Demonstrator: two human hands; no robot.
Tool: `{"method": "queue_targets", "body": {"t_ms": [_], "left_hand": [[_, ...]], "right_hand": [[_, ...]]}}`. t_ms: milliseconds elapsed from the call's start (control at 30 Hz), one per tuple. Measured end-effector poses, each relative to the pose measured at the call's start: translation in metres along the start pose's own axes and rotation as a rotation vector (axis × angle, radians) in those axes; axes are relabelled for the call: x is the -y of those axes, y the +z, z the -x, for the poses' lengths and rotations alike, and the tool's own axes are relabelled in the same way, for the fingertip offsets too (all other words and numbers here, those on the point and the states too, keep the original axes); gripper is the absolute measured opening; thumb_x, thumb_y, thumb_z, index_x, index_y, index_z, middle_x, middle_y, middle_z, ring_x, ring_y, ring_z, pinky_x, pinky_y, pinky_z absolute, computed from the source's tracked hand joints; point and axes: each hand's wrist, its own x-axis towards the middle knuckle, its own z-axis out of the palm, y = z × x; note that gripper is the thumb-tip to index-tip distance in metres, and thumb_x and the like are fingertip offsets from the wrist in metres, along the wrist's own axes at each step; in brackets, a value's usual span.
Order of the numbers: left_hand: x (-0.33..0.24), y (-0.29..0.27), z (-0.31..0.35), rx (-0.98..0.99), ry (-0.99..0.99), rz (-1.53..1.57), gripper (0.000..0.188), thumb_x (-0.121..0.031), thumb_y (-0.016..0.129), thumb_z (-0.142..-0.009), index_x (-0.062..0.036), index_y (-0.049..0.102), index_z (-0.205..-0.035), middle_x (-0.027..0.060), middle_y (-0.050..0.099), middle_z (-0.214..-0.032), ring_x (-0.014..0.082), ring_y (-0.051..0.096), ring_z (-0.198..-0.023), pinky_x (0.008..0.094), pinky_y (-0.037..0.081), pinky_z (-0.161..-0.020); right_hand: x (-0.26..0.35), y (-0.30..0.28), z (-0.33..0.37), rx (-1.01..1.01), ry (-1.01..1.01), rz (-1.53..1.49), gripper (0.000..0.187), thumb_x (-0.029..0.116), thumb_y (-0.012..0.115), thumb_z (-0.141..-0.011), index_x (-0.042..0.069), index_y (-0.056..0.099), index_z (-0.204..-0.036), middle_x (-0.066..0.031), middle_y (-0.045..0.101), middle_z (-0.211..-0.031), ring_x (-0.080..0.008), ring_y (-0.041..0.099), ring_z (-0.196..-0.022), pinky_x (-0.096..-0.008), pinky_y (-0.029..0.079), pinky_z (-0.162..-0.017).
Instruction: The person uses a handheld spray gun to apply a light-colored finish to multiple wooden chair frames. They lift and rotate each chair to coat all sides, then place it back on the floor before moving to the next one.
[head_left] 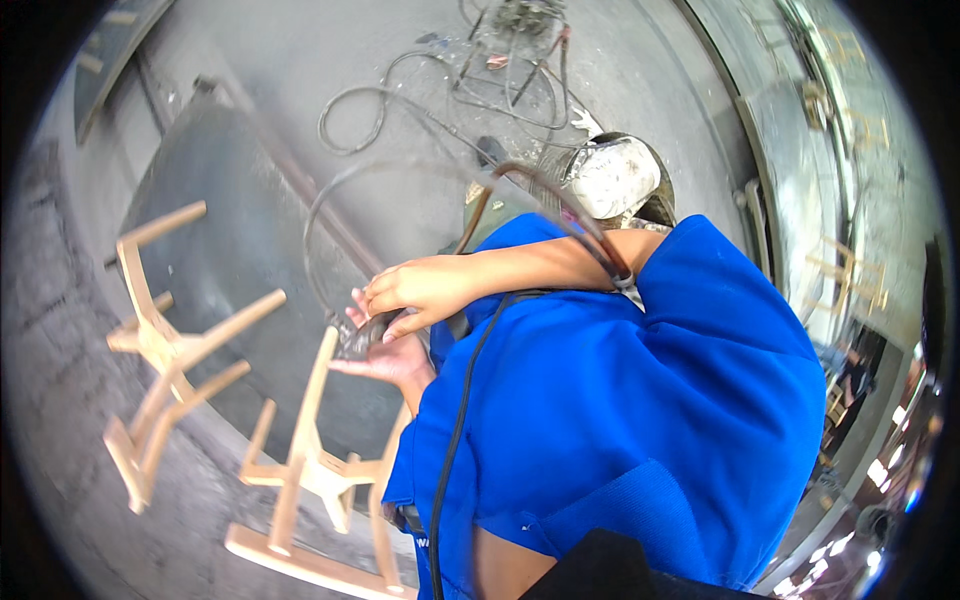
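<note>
Both my hands meet in front of my blue shirt around a dark metal spray gun (367, 338), blurred and partly hidden by my fingers. My right hand (415, 288) curls over the top of it. Beneath lies my left hand (392, 362), palm up, gripping the gun from below with one digit stretched along it. A thin hose (312, 225) loops up from the gun. A bare wooden chair frame (312, 465) stands close beside my left hand. Farther left is a second frame (165, 345) of the same pale wood.
Behind my right forearm stands a bucket (615, 175) with a whitish cover and a glove by it. Hoses (385, 95) lie coiled on the grey floor near a stand with equipment (525, 20). A dark sheet (225, 200) lies by the frames. A black cord (462, 430) crosses my shirt.
</note>
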Motion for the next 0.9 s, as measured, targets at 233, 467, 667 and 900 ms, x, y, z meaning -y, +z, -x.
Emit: {"method": "queue_targets", "body": {"t_ms": [233, 467, 667, 900], "left_hand": [[0.052, 0.050, -0.055, -0.229, 0.024, 0.028, 0.069, -0.057, 0.066, -0.079, 0.0050, 0.062, -0.108, 0.0135, 0.058, -0.087, 0.0319, 0.056, -0.090, 0.0467, 0.047, -0.093], [0.181, 0.152, -0.122, -0.226, -0.166, -0.180, 0.072, -0.060, 0.063, -0.079, 0.0058, 0.058, -0.110, 0.0191, 0.063, -0.096, 0.0357, 0.059, -0.097, 0.0514, 0.047, -0.096], [0.239, 0.246, -0.197, -0.154, -0.122, -0.657, 0.066, -0.062, 0.056, -0.086, 0.0007, 0.063, -0.107, 0.0172, 0.065, -0.095, 0.0335, 0.062, -0.092, 0.0501, 0.051, -0.084], [0.297, 0.302, -0.309, -0.032, -0.269, -0.961, 0.054, -0.057, 0.049, -0.090, -0.0077, 0.065, -0.105, 0.0088, 0.067, -0.092, 0.0241, 0.063, -0.091, 0.0421, 0.049, -0.078]], "right_hand": [[-0.069, -0.145, 0.107, 0.123, 0.332, -0.447, 0.044, 0.040, 0.058, -0.102, -0.001, 0.066, -0.118, -0.0175, 0.071, -0.115, -0.0294, 0.066, -0.109, -0.0402, 0.051, -0.093], [-0.156, -0.265, 0.334, -0.409, 0.911, -0.208, 0.045, 0.043, 0.059, -0.101, 0.005, 0.067, -0.124, -0.0167, 0.072, -0.114, -0.0288, 0.067, -0.109, -0.0398, 0.052, -0.093], [-0.190, -0.318, 0.441, -1.050, 1.337, -0.119, 0.043, 0.042, 0.063, -0.097, 0.004, 0.069, -0.117, -0.0175, 0.074, -0.104, -0.0289, 0.070, -0.101, -0.0390, 0.053, -0.089], [-0.281, -0.418, 0.381, -1.509, 1.090, -0.413, 0.036, 0.032, 0.063, -0.100, 0.001, 0.068, -0.117, -0.0070, 0.073, -0.100, -0.0146, 0.068, -0.090, -0.0300, 0.053, -0.079]]}}
